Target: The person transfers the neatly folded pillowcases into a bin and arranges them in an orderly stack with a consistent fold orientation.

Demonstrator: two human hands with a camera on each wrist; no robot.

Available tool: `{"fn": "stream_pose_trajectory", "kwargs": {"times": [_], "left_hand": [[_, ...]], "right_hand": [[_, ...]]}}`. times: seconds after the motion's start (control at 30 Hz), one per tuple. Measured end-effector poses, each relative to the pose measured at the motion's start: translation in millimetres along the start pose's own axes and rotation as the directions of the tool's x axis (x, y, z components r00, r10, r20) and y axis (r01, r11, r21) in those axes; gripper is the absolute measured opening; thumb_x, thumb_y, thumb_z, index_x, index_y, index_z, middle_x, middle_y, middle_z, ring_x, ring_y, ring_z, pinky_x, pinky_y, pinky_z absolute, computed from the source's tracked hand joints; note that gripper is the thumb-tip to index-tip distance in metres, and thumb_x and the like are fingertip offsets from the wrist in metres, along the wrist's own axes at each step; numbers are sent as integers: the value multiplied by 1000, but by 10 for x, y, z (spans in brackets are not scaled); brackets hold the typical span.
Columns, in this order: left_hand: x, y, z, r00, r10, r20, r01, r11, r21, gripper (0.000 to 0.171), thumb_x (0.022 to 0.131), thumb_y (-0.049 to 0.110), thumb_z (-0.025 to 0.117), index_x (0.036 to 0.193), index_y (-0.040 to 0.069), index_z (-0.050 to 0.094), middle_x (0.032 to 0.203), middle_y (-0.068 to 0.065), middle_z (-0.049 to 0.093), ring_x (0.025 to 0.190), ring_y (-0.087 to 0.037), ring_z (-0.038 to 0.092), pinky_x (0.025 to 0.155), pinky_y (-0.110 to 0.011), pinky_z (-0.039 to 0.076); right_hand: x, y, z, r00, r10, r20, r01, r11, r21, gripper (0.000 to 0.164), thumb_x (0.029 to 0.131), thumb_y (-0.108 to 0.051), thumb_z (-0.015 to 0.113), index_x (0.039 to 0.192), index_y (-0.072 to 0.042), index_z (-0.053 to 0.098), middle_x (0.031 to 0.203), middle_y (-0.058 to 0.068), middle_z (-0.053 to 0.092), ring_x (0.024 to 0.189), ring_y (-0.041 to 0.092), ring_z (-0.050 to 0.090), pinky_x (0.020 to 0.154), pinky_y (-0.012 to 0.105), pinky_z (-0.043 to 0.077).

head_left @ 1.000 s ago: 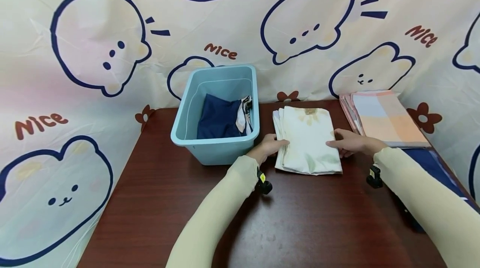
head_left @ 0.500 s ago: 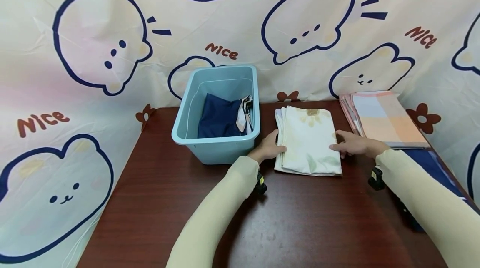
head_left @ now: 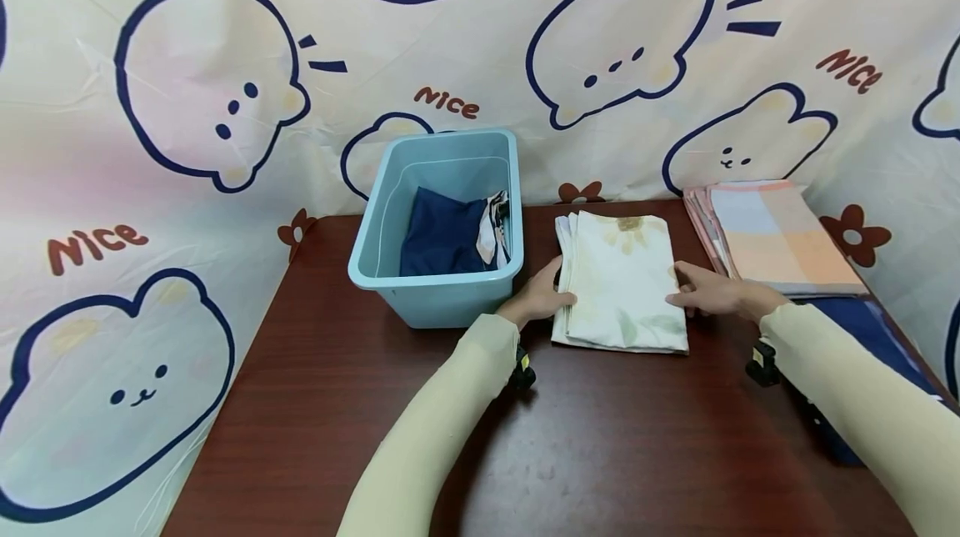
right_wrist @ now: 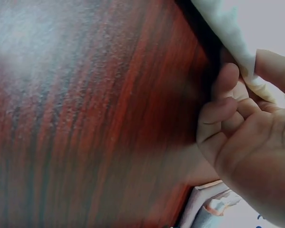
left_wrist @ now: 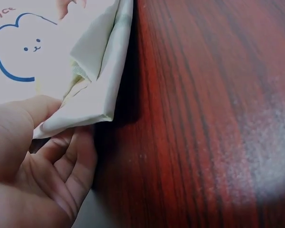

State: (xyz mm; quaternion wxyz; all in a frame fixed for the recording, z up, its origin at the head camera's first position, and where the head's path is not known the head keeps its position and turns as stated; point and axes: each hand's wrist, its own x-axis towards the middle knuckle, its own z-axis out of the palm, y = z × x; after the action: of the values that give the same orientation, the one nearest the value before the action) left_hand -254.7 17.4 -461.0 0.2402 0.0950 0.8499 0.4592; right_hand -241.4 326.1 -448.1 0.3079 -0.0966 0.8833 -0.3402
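A folded white floral cloth (head_left: 622, 287) is lying on a red-brown table (head_left: 585, 445), directly between a person's two hands, its longer sides seemingly running away from the person. The left hand (head_left: 537, 295) is pinching the left edge, thumb above and fingers beneath; the right hand (head_left: 711, 291) is holding the opposite edge, thumb on top, fingers curled below. Each grip is clamping cloth, so neither is nearer. A blue bin (head_left: 450, 303) containing navy fabric (head_left: 442, 237) is standing just left of the left hand; checked cloths (head_left: 780, 228) are lying beyond the right.
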Motion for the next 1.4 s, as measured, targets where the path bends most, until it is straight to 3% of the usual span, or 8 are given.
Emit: {"fn": "stream_pose_trajectory", "kwargs": {"times": [0.17,0.33,0.43,0.5,0.57,1.0,1.23,1.4], "left_hand": [[-18,14,5,1000,10,-8,-10,1000,13,80,99,15,62,164,21,17,170,0,22,157,-20,22,125,-43,28],[-55,7,37,998,57,12,-57,998,19,81,97,8,59,164,21,15,170,-1,22,156,-20,24,124,-42,28],[-80,0,59,996,87,11,-88,996,12,82,95,5,57,163,23,17,169,-3,25,153,-21,29,122,-43,31],[-90,-6,71,995,99,5,-100,995,13,82,94,4,57,163,24,18,168,-3,26,152,-21,30,122,-43,32],[-97,-8,80,994,108,6,-108,994,13,82,94,4,55,163,24,17,169,-3,25,152,-21,29,122,-44,31],[-114,-17,122,993,120,2,-120,992,27,80,94,4,52,163,24,16,169,-3,25,150,-20,33,119,-42,35],[-116,46,136,993,118,-5,-117,990,72,80,95,4,51,163,25,16,168,-1,26,147,-20,36,116,-40,37],[-132,85,146,995,99,-1,-98,992,77,79,96,5,51,163,27,16,168,0,27,147,-20,37,113,-39,39]], "right_hand": [[-12,23,32,999,-30,-34,30,1000,4,35,106,-26,54,114,0,32,74,3,51,73,21,51,63,32,40],[-39,70,40,1000,-19,-13,20,999,28,64,106,-30,53,146,6,19,80,5,43,80,22,50,69,33,41],[-74,80,42,1000,-17,-6,17,999,32,85,106,-34,53,156,9,1,114,30,52,103,36,56,75,33,46],[-104,80,49,1000,-12,-5,12,999,35,93,105,-37,53,157,8,-10,146,41,33,124,44,51,80,33,48],[-131,80,56,1000,-13,-3,13,999,42,95,105,-39,53,157,8,-12,161,40,6,138,49,40,85,35,49],[-133,121,88,999,-16,-40,17,999,44,92,105,-39,52,158,6,-8,160,41,15,129,42,47,87,39,46],[-136,133,97,997,-23,-76,28,998,60,92,105,-39,54,158,7,-7,159,43,12,140,52,38,85,37,48],[-156,144,113,995,-35,-93,42,996,76,90,105,-36,54,158,8,-4,157,44,18,132,48,48,79,34,49]]}}
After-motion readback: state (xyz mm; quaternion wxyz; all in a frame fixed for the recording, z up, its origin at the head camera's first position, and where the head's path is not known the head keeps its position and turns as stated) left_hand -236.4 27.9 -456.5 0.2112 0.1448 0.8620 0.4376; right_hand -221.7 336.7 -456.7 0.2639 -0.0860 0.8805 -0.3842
